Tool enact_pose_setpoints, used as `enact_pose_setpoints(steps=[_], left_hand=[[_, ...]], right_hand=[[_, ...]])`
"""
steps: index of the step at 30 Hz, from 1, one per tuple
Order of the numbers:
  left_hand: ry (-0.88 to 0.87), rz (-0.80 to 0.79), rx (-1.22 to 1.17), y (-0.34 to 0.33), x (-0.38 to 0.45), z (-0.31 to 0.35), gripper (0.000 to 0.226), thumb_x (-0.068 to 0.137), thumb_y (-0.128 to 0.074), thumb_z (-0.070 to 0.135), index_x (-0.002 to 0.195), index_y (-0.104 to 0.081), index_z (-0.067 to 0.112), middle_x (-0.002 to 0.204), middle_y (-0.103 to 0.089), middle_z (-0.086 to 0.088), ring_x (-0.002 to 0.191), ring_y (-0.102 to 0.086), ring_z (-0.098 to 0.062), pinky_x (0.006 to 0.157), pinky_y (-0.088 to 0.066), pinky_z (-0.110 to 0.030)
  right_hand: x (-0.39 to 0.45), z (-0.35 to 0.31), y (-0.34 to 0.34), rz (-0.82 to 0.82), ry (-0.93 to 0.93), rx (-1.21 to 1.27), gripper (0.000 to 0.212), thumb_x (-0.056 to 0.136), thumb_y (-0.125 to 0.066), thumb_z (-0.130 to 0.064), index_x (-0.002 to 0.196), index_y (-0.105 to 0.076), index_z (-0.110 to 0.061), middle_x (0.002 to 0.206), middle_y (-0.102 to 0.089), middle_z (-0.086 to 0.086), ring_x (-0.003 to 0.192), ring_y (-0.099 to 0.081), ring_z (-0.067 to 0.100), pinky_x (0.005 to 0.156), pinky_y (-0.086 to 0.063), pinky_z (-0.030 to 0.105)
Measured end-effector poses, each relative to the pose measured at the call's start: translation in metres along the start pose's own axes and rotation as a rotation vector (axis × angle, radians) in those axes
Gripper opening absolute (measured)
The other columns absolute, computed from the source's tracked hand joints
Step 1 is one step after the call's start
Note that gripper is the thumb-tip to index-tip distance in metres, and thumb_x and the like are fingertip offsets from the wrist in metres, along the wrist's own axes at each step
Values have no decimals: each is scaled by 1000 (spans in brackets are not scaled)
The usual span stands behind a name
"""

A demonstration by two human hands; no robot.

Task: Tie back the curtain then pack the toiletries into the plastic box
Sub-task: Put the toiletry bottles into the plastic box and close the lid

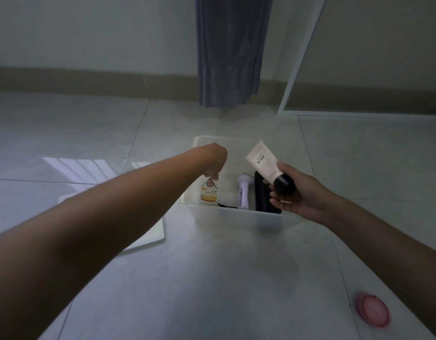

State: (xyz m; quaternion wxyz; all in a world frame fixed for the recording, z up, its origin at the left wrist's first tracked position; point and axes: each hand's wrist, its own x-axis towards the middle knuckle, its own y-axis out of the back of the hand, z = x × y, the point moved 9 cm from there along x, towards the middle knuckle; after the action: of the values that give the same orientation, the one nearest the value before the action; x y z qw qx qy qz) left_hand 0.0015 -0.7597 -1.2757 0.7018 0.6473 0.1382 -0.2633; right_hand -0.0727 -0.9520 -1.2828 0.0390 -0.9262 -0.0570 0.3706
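Observation:
A clear plastic box (236, 217) stands on the tiled floor in front of me. My left hand (215, 160) reaches down into it and pinches the top of a small bottle with an orange label (208, 192). Beside that bottle inside the box lie a white and lilac bottle (244, 193) and a black case (262, 196). My right hand (294, 193) hovers over the box's right side and grips the black cap of a cream tube (262, 161), which points up and away. The blue curtain (231, 50) hangs gathered against the far wall.
A white lid (148, 231) lies flat on the floor left of the box, partly under my left arm. A round pink container (372, 312) sits on the floor at the lower right. A white frame (295, 77) leans at the wall, right of the curtain.

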Motion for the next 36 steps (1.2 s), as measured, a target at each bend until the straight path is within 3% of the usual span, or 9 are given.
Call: enact_pose_setpoints(steps=[5, 9, 16, 21, 30, 36], left_hand=[[-27, 72, 58, 3, 15, 2, 30, 82, -72, 19, 105, -63, 2, 104, -66, -11, 95, -63, -25, 85, -51, -30], [-56, 109, 91, -1, 19, 5, 30, 87, -67, 13, 114, -58, 2, 111, -61, -14, 98, -62, -28, 84, -52, -32], [-127, 185, 201, -7, 10, 12, 35, 92, -61, 24, 123, -57, 8, 119, -52, -14, 94, -61, -26, 78, -51, -31], [-174, 178, 240, -16, 2, 13, 50, 87, -66, 34, 130, -52, 14, 132, -42, -13, 102, -58, -27, 85, -49, -31], [-174, 138, 332, -34, 8, 20, 50, 88, -62, 40, 131, -52, 16, 137, -34, -13, 98, -60, -27, 88, -53, -38], [-172, 122, 349, -37, 13, 18, 51, 88, -61, 42, 132, -53, 16, 134, -39, -9, 98, -58, -26, 77, -49, -32]], right_hand=[[2, 1, -5, -24, -11, -52, 47, 88, -61, -46, 113, -64, -7, 86, -68, 8, 70, -64, 18, 62, -57, 30], [1, 3, -7, -58, -40, -58, 38, 93, -54, -40, 113, -62, -8, 82, -71, 12, 71, -64, 20, 65, -55, 31], [1, 3, -13, -82, -49, -60, 29, 93, -45, -30, 108, -61, -11, 83, -72, 15, 66, -65, 16, 65, -51, 29], [1, 4, -12, -78, -58, -53, 26, 91, -44, -29, 101, -61, -11, 83, -72, 16, 63, -66, 16, 66, -50, 30], [4, 6, -13, -93, -59, -54, 28, 91, -44, -28, 103, -61, -10, 83, -71, 16, 62, -67, 15, 65, -51, 30], [5, 7, -11, -103, -59, -86, 28, 91, -44, -28, 104, -61, -10, 88, -72, 17, 76, -66, 20, 68, -51, 31]])
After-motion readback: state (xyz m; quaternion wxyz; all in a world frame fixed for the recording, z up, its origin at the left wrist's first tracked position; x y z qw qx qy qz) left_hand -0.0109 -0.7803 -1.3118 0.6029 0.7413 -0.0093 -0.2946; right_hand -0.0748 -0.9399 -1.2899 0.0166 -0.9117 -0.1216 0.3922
